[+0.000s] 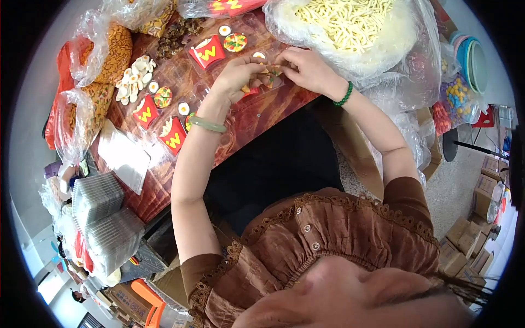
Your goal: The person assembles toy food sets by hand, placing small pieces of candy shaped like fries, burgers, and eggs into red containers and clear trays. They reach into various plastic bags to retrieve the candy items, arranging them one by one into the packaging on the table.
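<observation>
Red box (pixel 207 52) — yellow W (pixel 208 53), red-green-yellow pizza (pixel 235 42), marbled red-brown table (pixel 240 127)

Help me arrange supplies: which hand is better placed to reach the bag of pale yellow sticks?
The right hand, I'd judge: it is nearer the bag of sticks, while the left hand is farther off. Both are busy around small colourful pieces, so it might need freeing first.

We can read a yellow "W" on each of three red fries pieces (pixel 207 52) lying on the surface (pixel 246 128). Similar yellow letters show through the clear bag (pixel 191 7) at the top edge. We cannot make out the cardboard box's (pixel 124 302) print.
</observation>
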